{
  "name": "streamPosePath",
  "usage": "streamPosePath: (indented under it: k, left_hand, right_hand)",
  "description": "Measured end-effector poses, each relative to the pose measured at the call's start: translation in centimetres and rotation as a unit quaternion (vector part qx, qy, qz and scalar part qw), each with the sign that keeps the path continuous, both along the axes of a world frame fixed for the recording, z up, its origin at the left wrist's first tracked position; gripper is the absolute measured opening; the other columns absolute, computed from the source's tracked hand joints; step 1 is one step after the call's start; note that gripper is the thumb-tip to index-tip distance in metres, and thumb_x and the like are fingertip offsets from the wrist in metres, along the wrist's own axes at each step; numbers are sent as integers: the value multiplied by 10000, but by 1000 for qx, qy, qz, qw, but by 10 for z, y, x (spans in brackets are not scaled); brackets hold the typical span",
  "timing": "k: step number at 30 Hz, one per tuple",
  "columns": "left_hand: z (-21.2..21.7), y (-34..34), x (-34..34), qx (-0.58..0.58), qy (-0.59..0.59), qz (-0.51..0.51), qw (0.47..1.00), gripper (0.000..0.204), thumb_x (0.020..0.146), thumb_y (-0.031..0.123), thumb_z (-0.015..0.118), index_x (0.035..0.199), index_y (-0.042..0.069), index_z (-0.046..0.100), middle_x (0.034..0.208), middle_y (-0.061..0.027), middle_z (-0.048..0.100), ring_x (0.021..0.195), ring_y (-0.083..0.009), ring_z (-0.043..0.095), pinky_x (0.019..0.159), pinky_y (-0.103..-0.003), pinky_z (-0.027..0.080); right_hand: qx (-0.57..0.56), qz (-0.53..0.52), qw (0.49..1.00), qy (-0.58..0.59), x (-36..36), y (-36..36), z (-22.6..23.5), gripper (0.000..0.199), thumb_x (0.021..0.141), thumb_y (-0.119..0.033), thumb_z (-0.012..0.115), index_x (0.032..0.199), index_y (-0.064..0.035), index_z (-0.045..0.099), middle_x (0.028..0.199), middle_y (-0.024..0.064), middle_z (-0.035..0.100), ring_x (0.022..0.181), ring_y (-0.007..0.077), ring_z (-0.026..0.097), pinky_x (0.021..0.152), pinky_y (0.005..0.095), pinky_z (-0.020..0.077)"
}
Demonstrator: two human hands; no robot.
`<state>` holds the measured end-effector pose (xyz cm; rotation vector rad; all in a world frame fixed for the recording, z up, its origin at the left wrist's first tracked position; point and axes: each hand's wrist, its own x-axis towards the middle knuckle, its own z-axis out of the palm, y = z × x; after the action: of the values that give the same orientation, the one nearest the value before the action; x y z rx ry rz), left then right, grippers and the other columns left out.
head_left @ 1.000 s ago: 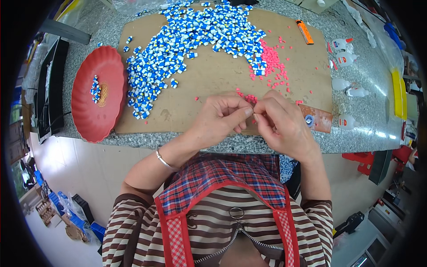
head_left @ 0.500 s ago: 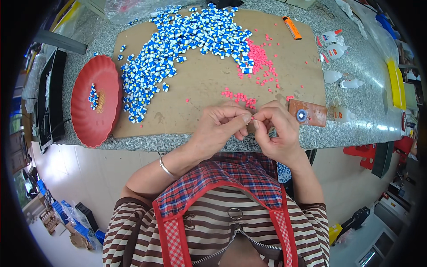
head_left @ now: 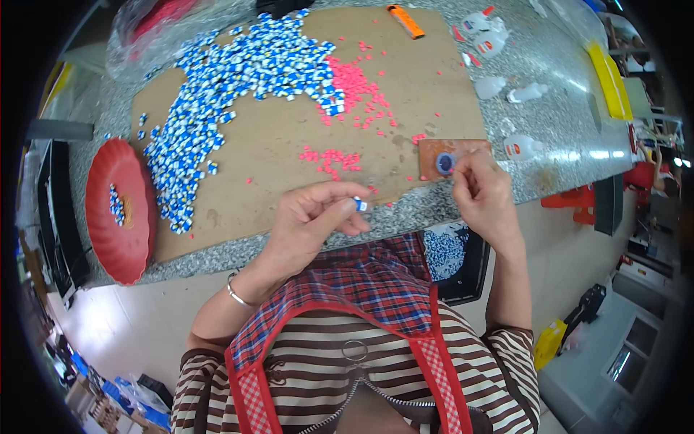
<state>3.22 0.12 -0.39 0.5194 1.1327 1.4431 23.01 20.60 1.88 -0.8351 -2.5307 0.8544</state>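
A speckled stone counter fills the upper frame, topped by a brown board strewn with blue-and-white pieces and pink bits. At centre, the left hand pinches a small blue-and-white piece between fingertips. Right of centre, the right hand has its fingertips closed at a small blue ring. A red plate sits at left.

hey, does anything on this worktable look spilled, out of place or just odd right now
Mostly orderly. Loose pink bits lie scattered across the cardboard sheet, away from the main pink pile, and a few blue-and-white pieces sit alone in the red tray. Nothing looks damaged.
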Motion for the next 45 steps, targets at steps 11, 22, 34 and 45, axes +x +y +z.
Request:
streamPosePath:
  k: [11, 22, 34, 45]
  left_hand:
    - [-3, -3, 3, -19, -1, 22, 1000, 226, 992, 87, 577, 1186, 3, 658, 953, -65, 706, 846, -128, 697, 764, -248, 575]
    - [1, 1, 6, 1, -38, 35, 999, 273, 976, 49, 585, 1240, -3, 635, 1071, -84, 693, 922, -149, 697, 827, -263, 580]
    - [-5, 1, 7, 10, -64, 63, 996, 294, 976, 30, 580, 1261, -42, 602, 1092, -116, 688, 950, -163, 697, 848, -267, 584]
    - [-8, 1, 8, 70, -35, 130, 988, 266, 938, -67, 567, 1184, -34, 663, 1135, -91, 634, 986, -142, 654, 926, -279, 559]
  right_hand:
    - [106, 59, 991, -48, -5, 9, -10, 147, 770, 63, 633, 869, 4, 542, 882, 194, 585, 845, 417, 553, 725, 487, 451]
    - [26, 5, 999, 32, -11, -4, 10, 103, 818, 83, 623, 844, 11, 554, 782, 129, 583, 593, 258, 605, 493, 354, 459]
    - [-166, 95, 972, 138, -59, -71, 13, 142, 811, 88, 643, 877, -8, 561, 777, 58, 571, 583, 118, 601, 485, 255, 468]
    - [-186, 97, 968, 137, -62, -74, 11, 159, 800, 101, 643, 863, -13, 552, 768, 44, 562, 559, 109, 578, 471, 247, 440]
